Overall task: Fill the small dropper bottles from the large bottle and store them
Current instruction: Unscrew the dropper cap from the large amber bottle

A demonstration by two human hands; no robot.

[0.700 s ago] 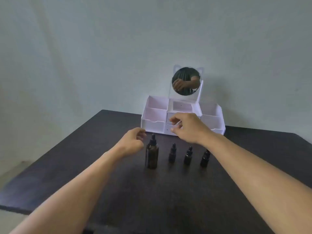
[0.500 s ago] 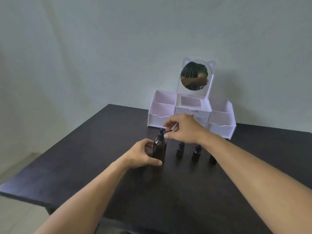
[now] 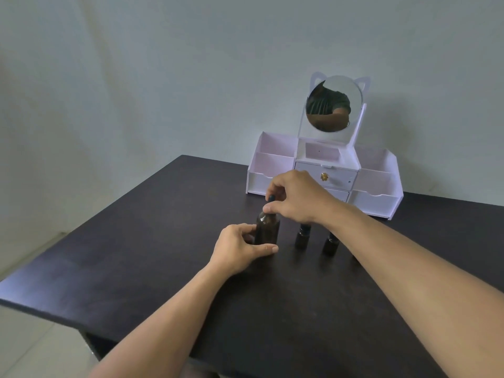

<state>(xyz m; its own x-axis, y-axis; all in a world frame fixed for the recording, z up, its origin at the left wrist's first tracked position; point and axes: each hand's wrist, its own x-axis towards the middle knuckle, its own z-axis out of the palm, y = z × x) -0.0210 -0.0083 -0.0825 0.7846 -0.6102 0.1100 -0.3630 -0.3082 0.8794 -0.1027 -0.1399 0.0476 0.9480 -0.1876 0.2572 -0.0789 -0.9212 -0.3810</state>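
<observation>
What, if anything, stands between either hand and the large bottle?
Nothing visible does. The left hand already wraps the large bottle at its body, and the right hand pinches its dropper cap from above.

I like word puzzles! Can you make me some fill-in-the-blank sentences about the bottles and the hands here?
1. The left hand wraps around the body of the ____ brown bottle.
2. The right hand pinches that bottle's ____.
3. The white organizer has a round ____ with cat ears on top.
4. The small dropper bottles stand on the dark ____.

Missing words: large; dropper cap; mirror; table
</observation>
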